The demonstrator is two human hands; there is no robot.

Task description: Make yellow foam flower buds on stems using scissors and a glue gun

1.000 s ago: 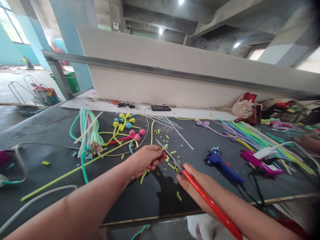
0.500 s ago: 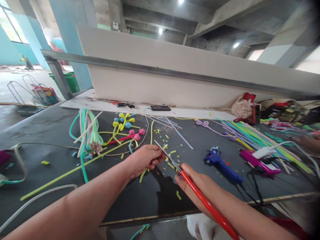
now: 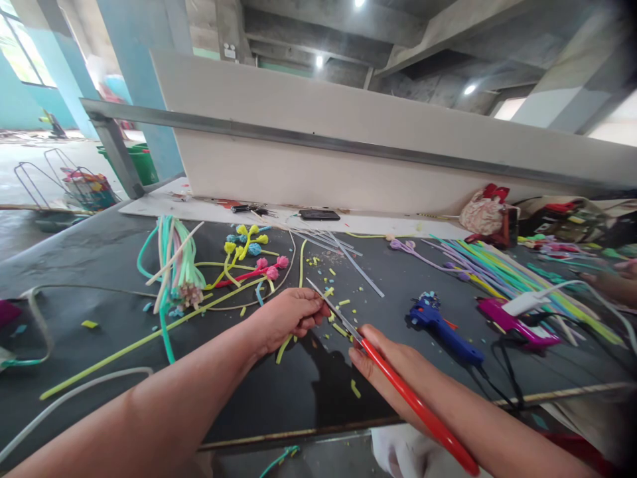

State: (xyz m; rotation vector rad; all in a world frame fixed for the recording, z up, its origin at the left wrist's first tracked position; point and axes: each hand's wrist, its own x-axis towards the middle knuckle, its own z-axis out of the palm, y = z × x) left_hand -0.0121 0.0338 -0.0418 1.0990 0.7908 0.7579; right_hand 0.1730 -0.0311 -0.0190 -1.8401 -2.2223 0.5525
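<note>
My left hand (image 3: pixel 293 317) is closed in a pinch on a yellow pipe cleaner (image 3: pixel 284 348), whose tail hangs below the fingers. Its short upper end shows at the fingertips, against the scissor blades. In my right hand (image 3: pixel 381 358) are red-handled scissors (image 3: pixel 415 405), their blades pointing up and left to the left fingertips. Short yellow cut pieces (image 3: pixel 340 329) lie scattered around the blades. To the left are yellow pipe-cleaner stems with knobbed ends (image 3: pixel 243 247) and a red stem with pink knobs (image 3: pixel 273 267).
A bundle of pale green and pink pipe cleaners (image 3: pixel 182 259) lies at left. On the right are a blue glue gun (image 3: pixel 442 328), a magenta device (image 3: pixel 520 324) with cables and many coloured pipe cleaners (image 3: pixel 478 262). A phone (image 3: pixel 320 215) lies at the back. Another person's hand (image 3: pixel 614 282) is at far right.
The scissor handles have shifted very slightly at my right hand. My left hand stays in place, and the other person's hand at far right has moved a little.
</note>
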